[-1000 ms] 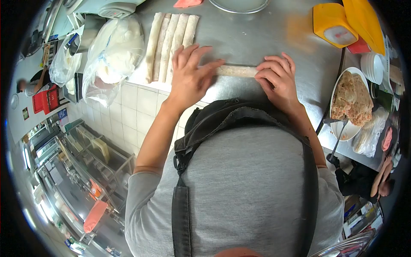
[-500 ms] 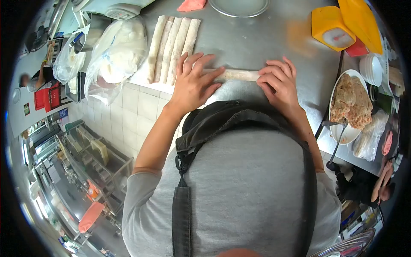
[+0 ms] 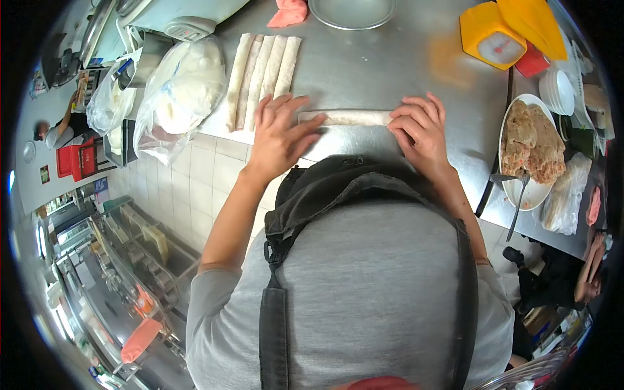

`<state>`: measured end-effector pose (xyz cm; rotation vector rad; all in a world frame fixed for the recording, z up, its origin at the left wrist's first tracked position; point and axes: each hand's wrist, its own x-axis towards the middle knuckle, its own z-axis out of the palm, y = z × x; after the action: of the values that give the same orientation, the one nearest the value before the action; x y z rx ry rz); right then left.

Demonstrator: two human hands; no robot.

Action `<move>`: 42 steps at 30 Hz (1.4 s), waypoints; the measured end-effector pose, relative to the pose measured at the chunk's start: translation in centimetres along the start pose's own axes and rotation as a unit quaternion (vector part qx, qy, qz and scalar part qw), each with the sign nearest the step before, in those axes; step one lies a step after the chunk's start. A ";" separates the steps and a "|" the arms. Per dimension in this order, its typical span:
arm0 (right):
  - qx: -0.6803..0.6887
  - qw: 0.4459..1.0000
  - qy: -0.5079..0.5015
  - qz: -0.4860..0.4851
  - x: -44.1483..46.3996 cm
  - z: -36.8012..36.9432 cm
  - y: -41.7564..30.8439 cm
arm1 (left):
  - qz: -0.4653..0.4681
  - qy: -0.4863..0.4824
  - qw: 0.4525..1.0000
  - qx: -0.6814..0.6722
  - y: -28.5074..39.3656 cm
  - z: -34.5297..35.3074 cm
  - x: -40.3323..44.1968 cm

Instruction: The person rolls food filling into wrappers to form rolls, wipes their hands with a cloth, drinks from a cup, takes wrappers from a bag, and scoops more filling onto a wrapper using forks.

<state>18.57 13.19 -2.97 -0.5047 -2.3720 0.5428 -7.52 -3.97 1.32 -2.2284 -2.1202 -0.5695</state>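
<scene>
A pale, thin roll [image 3: 357, 117] lies crosswise on the steel table near its front edge. My left hand [image 3: 283, 130] is at the roll's left end, fingers spread, with the index fingertip touching it. At the right end, my right hand [image 3: 419, 133] has its thumb and fingers curled round the tip of the roll. Several similar rolls [image 3: 263, 75] lie side by side, beyond and to the left of my left hand.
A plastic bag of white stuff [image 3: 185, 91] stands left of the rolls. A round metal dish [image 3: 354, 25] and a pink cloth [image 3: 288, 12] are at the back. To the right are a yellow scale [image 3: 494, 39], an oval plate [image 3: 534, 195] of filling with a utensil, and a co-worker [image 3: 559, 273].
My left hand has shifted a little left along the roll, and more of the roll's left end shows. The right hand keeps its hold. The whole view has shifted slightly.
</scene>
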 end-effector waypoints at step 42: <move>0.017 0.999 0.024 -0.012 0.0 0.4 0.3 | -0.059 0.032 0.988 -0.143 -0.1 3.4 3.6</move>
<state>18.33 13.37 -3.42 -0.4678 -2.3167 0.5544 -6.70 0.39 -0.91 -2.1889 -2.2746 -0.9955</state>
